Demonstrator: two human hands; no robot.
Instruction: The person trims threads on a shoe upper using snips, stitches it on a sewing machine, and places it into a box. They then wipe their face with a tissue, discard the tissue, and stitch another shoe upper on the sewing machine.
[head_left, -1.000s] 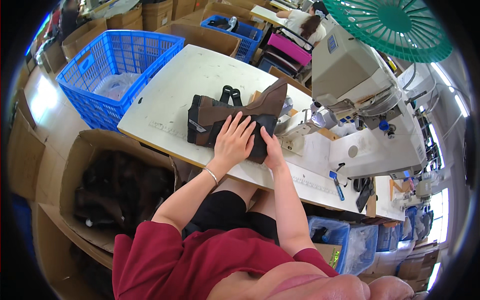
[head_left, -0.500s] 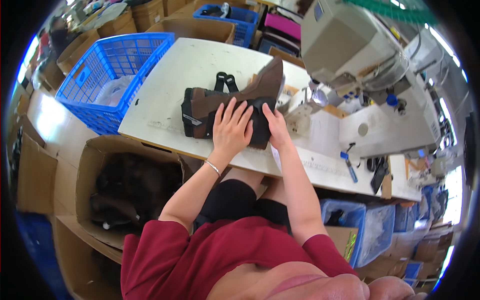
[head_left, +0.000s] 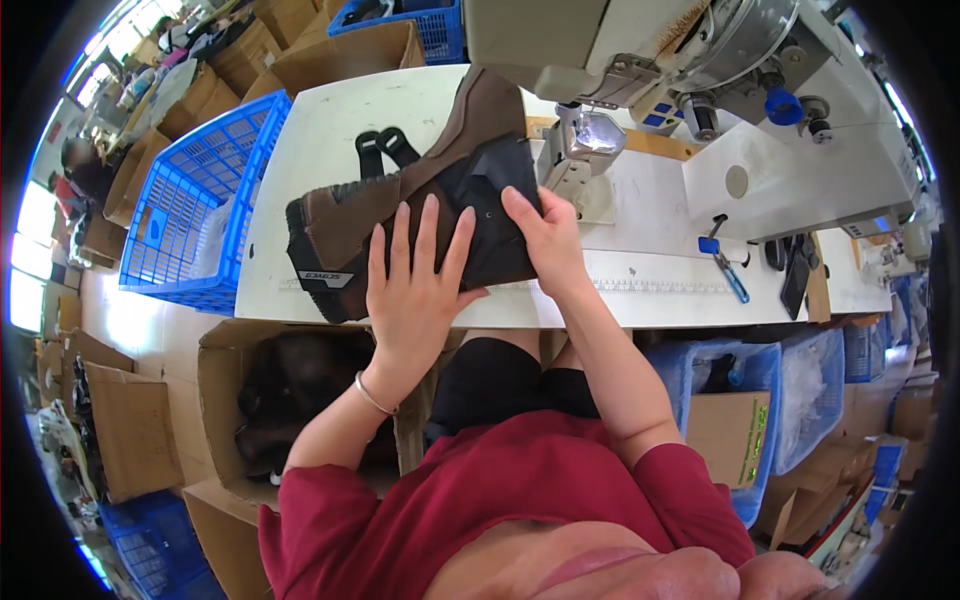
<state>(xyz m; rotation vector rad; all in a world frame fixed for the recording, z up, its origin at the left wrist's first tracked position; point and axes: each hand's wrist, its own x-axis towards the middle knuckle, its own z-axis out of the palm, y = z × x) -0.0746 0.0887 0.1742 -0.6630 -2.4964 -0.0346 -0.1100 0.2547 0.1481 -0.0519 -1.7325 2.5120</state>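
Note:
A brown and black boot upper (head_left: 465,160) lies on its side on the white table (head_left: 320,120), beside the metal post of a sewing machine. My left hand (head_left: 415,285) rests flat on its side, fingers spread and nothing gripped. At the upper's right edge my right hand (head_left: 550,240) is closed, thumb on top of the black panel and the other fingers partly hidden at the edge. Two black strap loops (head_left: 385,150) stick out past the far side of the upper.
The sewing machine (head_left: 700,60) overhangs the table at right. Blue-handled snips (head_left: 732,270) and black scissors (head_left: 797,270) lie near the front edge. A blue basket (head_left: 160,225) stands at left, above a cardboard box (head_left: 225,400) of dark pieces. Blue bins (head_left: 765,440) stand below right.
The view has shifted, so the table and boot upper look larger. The upper sits farther left in view. My left hand's fingers are spread wider, and my right hand keeps its edge.

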